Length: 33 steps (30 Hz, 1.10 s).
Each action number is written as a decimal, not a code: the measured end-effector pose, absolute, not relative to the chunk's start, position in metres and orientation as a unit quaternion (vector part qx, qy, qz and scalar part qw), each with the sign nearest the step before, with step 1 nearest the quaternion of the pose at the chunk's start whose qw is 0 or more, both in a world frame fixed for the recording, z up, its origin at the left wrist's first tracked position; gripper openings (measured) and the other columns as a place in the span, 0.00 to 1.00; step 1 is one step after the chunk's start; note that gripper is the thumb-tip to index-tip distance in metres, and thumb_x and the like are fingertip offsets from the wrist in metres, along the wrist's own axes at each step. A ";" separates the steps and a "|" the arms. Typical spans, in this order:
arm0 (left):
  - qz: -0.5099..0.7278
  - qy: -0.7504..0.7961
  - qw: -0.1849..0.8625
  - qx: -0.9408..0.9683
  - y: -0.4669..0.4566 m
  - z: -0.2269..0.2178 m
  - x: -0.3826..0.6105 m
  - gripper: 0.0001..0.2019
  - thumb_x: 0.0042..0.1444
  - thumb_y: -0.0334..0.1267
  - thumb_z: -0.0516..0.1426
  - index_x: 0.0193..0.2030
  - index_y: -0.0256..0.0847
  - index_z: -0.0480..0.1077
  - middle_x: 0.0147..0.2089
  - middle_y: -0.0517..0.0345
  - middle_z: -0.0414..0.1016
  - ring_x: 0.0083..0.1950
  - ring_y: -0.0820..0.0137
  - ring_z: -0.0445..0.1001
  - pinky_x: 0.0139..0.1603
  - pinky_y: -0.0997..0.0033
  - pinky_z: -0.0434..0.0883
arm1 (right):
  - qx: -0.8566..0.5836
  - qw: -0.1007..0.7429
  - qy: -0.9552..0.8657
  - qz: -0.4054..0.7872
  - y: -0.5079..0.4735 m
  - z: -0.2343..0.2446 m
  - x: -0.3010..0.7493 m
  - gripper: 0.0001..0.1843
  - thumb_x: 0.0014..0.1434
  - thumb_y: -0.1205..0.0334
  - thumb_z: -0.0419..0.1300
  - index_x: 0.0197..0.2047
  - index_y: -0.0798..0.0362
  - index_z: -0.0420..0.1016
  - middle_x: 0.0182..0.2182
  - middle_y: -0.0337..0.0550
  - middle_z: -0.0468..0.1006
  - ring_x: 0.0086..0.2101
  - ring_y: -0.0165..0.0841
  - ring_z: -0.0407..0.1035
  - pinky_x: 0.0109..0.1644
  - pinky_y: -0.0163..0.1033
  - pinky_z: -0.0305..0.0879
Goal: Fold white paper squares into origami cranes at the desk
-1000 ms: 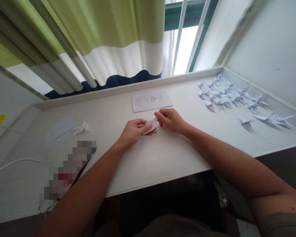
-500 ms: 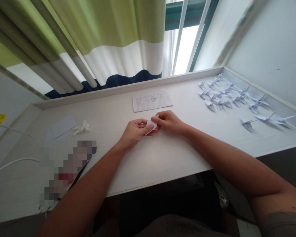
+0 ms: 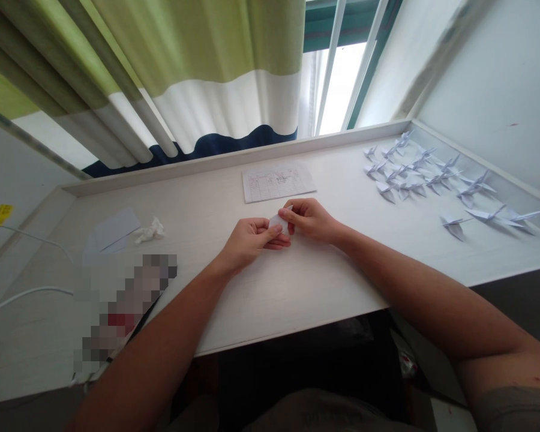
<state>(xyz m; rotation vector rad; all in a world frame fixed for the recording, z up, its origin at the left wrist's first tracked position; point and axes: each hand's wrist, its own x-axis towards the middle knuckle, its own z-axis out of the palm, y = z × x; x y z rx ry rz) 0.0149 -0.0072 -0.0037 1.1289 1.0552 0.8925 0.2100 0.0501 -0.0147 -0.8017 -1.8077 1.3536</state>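
One folded paper piece (image 3: 279, 223), pinched between left hand (image 3: 251, 242) and right hand (image 3: 310, 219); over a dozen paper cranes (image 3: 409, 179) beyond.

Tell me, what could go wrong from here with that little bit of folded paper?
The small folded white paper is pinched between the left hand and the right hand, so a hard tug might crease or tear it. The paper cranes look light and stand close together on the desk, so a careless sweep of the right arm could perhaps knock several out of place.
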 end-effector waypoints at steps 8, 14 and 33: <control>0.455 0.532 0.378 0.606 -0.005 -0.011 0.013 0.10 0.64 0.48 0.67 0.40 0.43 0.84 0.39 0.52 0.87 0.41 0.61 0.84 0.46 0.63 0.79 | -0.337 0.388 -0.642 0.569 0.048 -0.012 0.208 0.31 0.62 0.32 0.67 0.51 0.51 0.74 0.22 0.32 0.77 0.18 0.29 0.70 0.26 0.36 0.67; 0.462 0.517 0.332 0.640 -0.009 -0.005 0.017 0.17 0.57 0.38 0.69 0.54 0.44 0.83 0.53 0.50 0.86 0.49 0.60 0.82 0.50 0.64 0.78 | -0.330 0.427 -0.621 0.568 0.048 -0.010 0.208 0.24 0.57 0.44 0.74 0.47 0.51 0.75 0.24 0.33 0.79 0.27 0.33 0.79 0.35 0.40 0.75; 0.521 0.478 0.520 0.479 -0.001 -0.006 0.017 0.14 0.49 0.42 0.74 0.37 0.37 0.80 0.34 0.55 0.85 0.37 0.67 0.82 0.45 0.65 0.78 | -0.301 0.443 -0.676 0.506 0.047 -0.016 0.206 0.34 0.55 0.42 0.76 0.54 0.46 0.65 0.32 0.34 0.77 0.34 0.33 0.75 0.37 0.39 0.70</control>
